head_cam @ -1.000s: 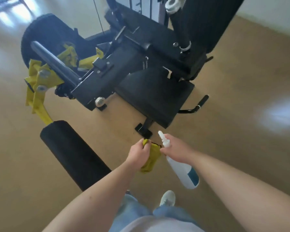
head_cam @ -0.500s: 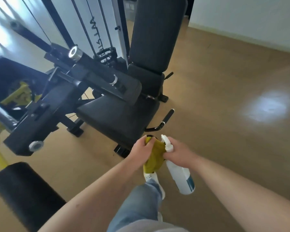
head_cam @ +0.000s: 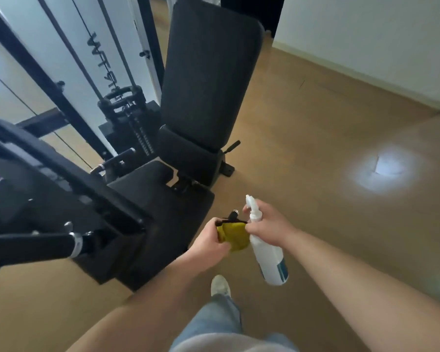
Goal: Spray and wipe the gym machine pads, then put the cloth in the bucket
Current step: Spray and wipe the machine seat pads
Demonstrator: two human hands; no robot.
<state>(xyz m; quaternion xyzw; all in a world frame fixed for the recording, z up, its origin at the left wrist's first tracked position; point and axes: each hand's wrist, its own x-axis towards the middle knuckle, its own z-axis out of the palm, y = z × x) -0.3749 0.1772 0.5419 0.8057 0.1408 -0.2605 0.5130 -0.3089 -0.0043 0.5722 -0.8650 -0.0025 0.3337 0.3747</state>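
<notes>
Holding both tools ahead of the body: left hand (head_cam: 210, 238) has its fingers curled round the yellow cloth (head_cam: 235, 236), right hand (head_cam: 267, 224) grips the neck of the spray bottle (head_cam: 271, 260). Bottle axis runs near to far, nozzle at the far end. Seat pad (head_cam: 163, 199) lies just left of both hands, left hand nearer; back pad (head_cam: 208, 72) stands upright beyond. Spraying likely needs the nozzle swung left. No bucket in view.
</notes>
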